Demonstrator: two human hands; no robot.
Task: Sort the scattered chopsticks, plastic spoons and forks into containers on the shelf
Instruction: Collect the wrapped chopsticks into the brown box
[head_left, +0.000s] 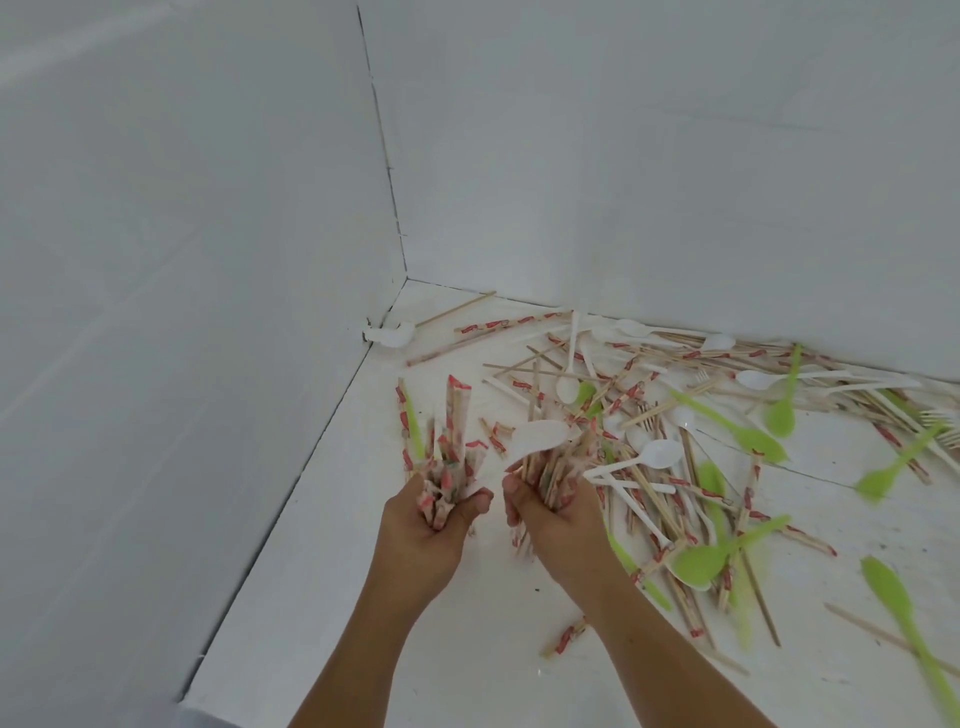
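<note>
You have the wrapped chopsticks split between two fists. Your left hand (431, 525) grips one bundle (447, 457) by its lower ends, the sticks fanning up toward 12 o'clock. Your right hand (556, 525), just beside it at 3 o'clock, is curled round a second bundle (558, 467). Holding them upright by one end looks like a way to square the sticks together, so each fistful can drop into a container in one go. A blurred white spoon (540, 435) lies across the top of the second bundle. I cannot tell whether your fingers have it, but it does not belong with chopsticks and should come out.

Outward from your hands, toward 2 and 3 o'clock, the loose scatter (649, 410) covers the white surface (322, 597). It is made up of more wrapped and bare chopsticks, white spoons, green spoons (696, 564) and pale forks (937, 415) at the far 3 o'clock edge, all crossed over one another. A lone wrapped pair (569, 636) lies at 6 o'clock, between your forearms.

No container and no shelf shows in this view, so what they hold cannot be told. With this much lying loose, I judge the sorting far from finished.
</note>
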